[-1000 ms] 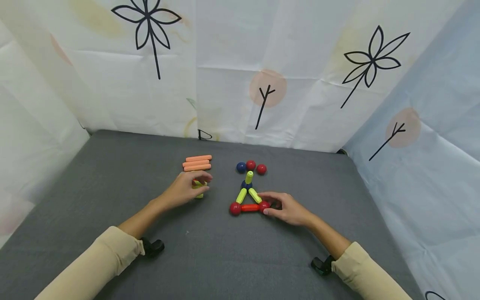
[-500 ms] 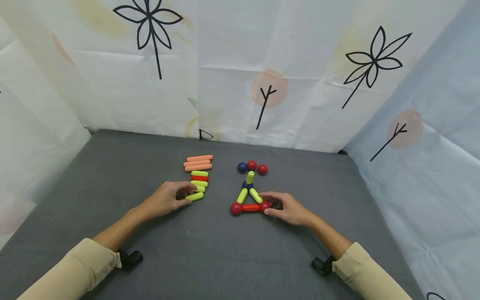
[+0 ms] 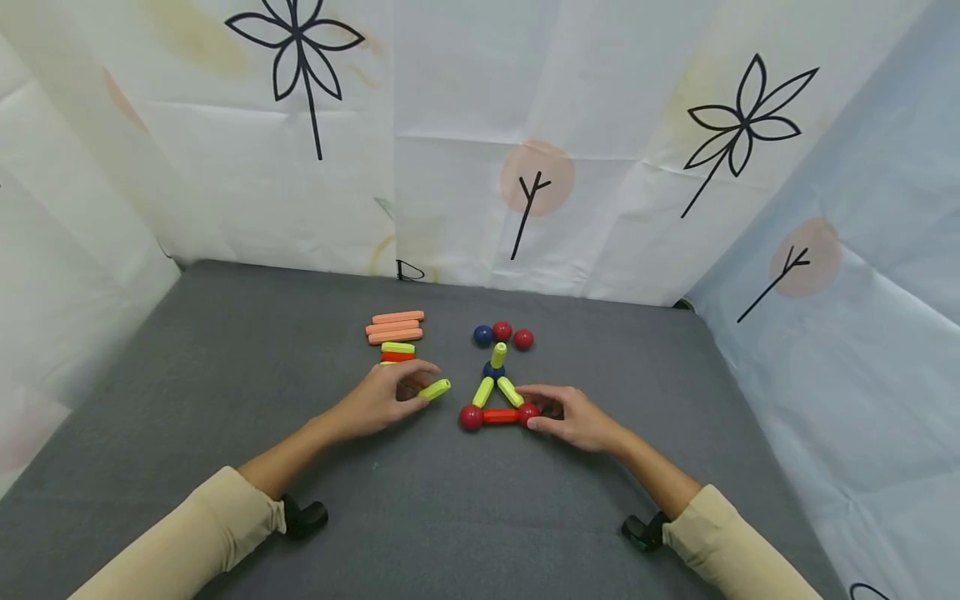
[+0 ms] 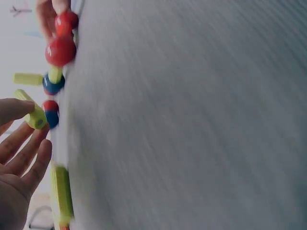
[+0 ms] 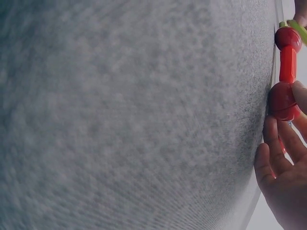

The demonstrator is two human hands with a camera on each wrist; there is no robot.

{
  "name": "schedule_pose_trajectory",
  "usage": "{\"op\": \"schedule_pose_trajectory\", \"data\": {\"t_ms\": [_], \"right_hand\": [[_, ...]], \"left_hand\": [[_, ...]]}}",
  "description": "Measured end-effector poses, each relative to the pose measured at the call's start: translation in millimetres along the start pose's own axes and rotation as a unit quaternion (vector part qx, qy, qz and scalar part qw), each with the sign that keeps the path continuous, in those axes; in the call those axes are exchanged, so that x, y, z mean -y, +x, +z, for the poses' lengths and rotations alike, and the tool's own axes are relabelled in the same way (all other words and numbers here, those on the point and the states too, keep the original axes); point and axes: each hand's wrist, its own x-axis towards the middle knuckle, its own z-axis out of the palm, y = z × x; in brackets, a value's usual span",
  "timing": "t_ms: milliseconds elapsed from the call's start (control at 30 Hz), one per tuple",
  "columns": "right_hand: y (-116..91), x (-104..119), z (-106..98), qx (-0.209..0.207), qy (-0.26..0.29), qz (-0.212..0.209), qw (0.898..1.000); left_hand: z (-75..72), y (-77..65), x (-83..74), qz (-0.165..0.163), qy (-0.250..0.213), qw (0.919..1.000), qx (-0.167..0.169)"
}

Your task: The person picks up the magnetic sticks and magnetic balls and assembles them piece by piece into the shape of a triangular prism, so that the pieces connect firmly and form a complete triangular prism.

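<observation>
My left hand (image 3: pixel 381 398) pinches a short yellow-green rod (image 3: pixel 435 389) between thumb and fingers, left of a triangle of rods and balls. In the left wrist view the same rod (image 4: pixel 34 114) shows a round end. The triangle has a dark blue ball (image 3: pixel 492 372) at its far corner with a yellow-green rod (image 3: pixel 499 354) standing on it. Two yellow-green rods run from there to a left red ball (image 3: pixel 470 417) and a right one; a red rod (image 3: pixel 500 416) joins these. My right hand (image 3: pixel 576 418) grips the right red ball (image 5: pixel 283 101) with thumb and fingers.
Behind the triangle lie a loose blue ball (image 3: pixel 483 335) and two red balls (image 3: pixel 523 338). Several orange rods (image 3: pixel 395 335) lie at the back left, with yellow-green and red rods (image 3: pixel 398 357) in front, partly hidden by the left hand. Printed curtains border the grey table (image 3: pixel 450 533).
My left hand reached the row of short rods, took a yellow-green one and carried it right toward the triangle. My right hand stays on the red ball.
</observation>
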Motion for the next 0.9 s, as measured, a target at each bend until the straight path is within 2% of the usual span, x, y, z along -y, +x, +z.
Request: {"op": "schedule_pose_trajectory", "data": {"t_ms": [133,400,567,767,900], "right_hand": [[0,0,0,-0.001,0.001,-0.005,1.000],[0,0,0,0.002,0.008,-0.002,1.000],[1,1,1,0.002,0.008,0.004,1.000],[1,2,0,0.002,0.007,0.007,1.000],[1,4,-3,0.009,0.005,0.009,1.000]], "left_hand": [[13.0,11.7,-12.0,0.008,-0.058,0.9983,0.007],[30.9,24.9,-29.5,0.044,-0.113,0.9916,0.043],[35.6,25.7,-30.2,0.037,-0.105,0.9914,0.069],[36.6,27.0,-25.0,0.038,-0.069,0.9938,0.078],[36.7,28.8,-18.1,0.020,-0.052,0.9939,0.096]]}}
